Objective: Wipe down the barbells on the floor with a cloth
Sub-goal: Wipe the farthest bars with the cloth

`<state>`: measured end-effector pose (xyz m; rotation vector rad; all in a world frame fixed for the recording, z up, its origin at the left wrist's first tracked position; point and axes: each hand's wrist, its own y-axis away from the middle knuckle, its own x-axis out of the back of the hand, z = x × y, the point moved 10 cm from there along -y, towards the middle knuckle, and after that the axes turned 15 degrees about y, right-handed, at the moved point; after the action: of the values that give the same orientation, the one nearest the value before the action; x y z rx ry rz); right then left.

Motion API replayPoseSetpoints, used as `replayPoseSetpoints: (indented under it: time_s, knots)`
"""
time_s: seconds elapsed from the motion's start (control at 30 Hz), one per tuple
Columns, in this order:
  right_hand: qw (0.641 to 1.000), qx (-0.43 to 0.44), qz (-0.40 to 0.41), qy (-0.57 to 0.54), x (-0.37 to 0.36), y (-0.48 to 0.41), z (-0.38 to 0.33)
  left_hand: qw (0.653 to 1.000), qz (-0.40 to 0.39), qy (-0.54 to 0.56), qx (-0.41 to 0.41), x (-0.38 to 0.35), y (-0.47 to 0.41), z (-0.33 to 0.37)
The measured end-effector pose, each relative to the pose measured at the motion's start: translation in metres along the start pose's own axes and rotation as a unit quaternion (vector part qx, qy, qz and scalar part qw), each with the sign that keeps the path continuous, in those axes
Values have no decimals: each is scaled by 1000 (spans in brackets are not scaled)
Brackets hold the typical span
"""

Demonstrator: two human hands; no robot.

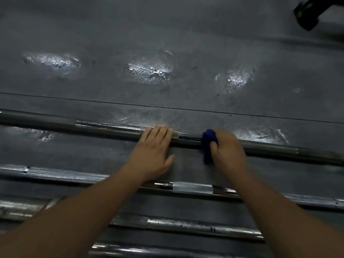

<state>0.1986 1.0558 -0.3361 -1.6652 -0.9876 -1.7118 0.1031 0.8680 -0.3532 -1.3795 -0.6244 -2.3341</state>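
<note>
Several steel barbells lie side by side on the grey floor. The farthest barbell [104,127] runs from the left edge to the right edge. My left hand [152,151] rests flat on it with straight fingers laid over the bar. Just to its right, my right hand [228,149] grips a dark blue cloth [208,144] that is wrapped around the same bar. A second barbell [193,188] passes under both forearms. Closer to me lies a third barbell [186,225].
The glossy grey floor [167,43] shows bright light reflections and a thin seam line [242,113] beyond the bars. A dark piece of equipment [307,13] stands at the top right corner. Another bar [130,251] shows at the bottom edge.
</note>
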Motion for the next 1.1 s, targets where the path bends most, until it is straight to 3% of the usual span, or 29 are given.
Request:
replayPoseSetpoints:
  time_s: [0.1,0.2,0.27,0.37,0.43,0.53,0.6,0.67,0.73,0.8,0.87,0.93,1.03,1.1]
  knots:
    - [998,4,59,13,-5,-10,-47,1000,3,-7,-8,-12,-9,-10]
    - [985,163,61,3,-5,-7,-111,999,34,-8,-13,-6,-21,-16]
    - [977,207,33,21,-5,-17,-92,999,41,-11,-21,-3,-27,-17]
    - [996,68,28,51,-1,-27,4,1000,23,-8,-14,8,-44,-22]
    - [995,-11,59,84,7,-20,30,1000,-16,-7,8,11,-60,-27]
    - [991,66,96,72,11,-20,-43,998,-48,-14,39,13,-73,-25]
    - [984,171,40,35,1,-19,-108,998,-42,-13,46,15,-72,-23]
    - [977,211,7,15,-2,-18,-120,999,-34,-2,33,15,-67,-23]
    - [990,138,5,-12,4,-25,-73,1000,-27,0,13,15,-62,-23]
    - [999,-5,10,-40,10,-26,-4,1000,-26,-5,4,14,-58,-22]
    - [996,-79,25,-43,14,-18,15,999,-33,-10,14,11,-59,-20]
    - [998,-44,38,-23,13,-17,-27,998,-43,-2,36,9,-63,-17]
    - [995,102,11,5,7,-16,-96,999,-40,18,32,12,-62,-15]
    - [993,111,-33,2,4,-25,-81,999,-35,32,14,13,-55,-16]
